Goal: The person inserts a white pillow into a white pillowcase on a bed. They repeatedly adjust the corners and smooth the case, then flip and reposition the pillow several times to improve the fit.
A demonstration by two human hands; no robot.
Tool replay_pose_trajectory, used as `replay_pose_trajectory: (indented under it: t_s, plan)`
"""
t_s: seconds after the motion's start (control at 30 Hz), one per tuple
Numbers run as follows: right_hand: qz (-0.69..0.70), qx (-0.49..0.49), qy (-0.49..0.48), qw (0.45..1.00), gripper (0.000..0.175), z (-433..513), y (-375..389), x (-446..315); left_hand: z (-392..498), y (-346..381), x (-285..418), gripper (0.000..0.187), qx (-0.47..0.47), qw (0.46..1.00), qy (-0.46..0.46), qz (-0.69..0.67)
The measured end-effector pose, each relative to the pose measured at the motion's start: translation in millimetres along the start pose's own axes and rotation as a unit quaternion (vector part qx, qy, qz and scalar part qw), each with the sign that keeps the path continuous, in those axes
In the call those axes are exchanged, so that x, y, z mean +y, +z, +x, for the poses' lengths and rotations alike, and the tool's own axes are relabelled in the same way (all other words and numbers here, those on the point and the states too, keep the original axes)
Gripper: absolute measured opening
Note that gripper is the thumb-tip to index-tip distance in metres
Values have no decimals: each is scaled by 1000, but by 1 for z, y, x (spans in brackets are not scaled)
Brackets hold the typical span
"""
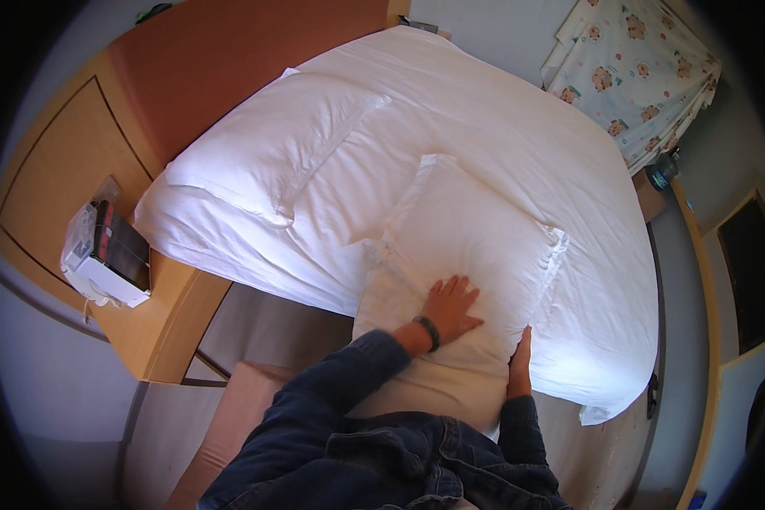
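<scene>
A white pillow (478, 223) lies partly on the near edge of the bed and reaches back over the edge to my body. My left hand (451, 310), with a dark bracelet on its wrist, rests flat on top of the pillow, fingers spread. At the pillow's right side, my right hand (520, 366) touches its edge; whether its fingers grip the fabric is hidden. Beyond, a second white pillow (274, 140) lies on the bed's white sheet (497, 121), close to the headboard.
A brown headboard (242, 70) borders the bed at the upper left. On the wooden bedside shelf (166, 319) stands a box (124, 255) with plastic wrapping. A pinkish-brown box-like piece (236, 408) is by my left arm. Bear-print cloth (637, 70) hangs at the upper right.
</scene>
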State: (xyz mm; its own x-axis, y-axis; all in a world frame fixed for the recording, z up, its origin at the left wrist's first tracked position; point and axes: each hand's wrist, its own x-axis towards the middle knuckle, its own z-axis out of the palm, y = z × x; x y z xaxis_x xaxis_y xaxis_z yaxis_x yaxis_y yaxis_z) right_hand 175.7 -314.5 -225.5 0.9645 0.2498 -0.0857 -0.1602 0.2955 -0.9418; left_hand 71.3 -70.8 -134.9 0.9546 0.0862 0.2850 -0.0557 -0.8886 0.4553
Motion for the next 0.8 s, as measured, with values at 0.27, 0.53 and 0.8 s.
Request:
replay_pose_trajectory:
  t_s: [0.27,0.53,0.8]
  plan:
    - [10,-92,189,978,46,-4,38,-51,-55,-22,11,81,43,999,12,20]
    - [73,-45,58,995,37,-53,105,-94,-46,-38,14,36,163,985,51,-10]
    - [118,-46,-61,990,43,-96,113,-160,-47,-84,59,21,245,958,110,-102]
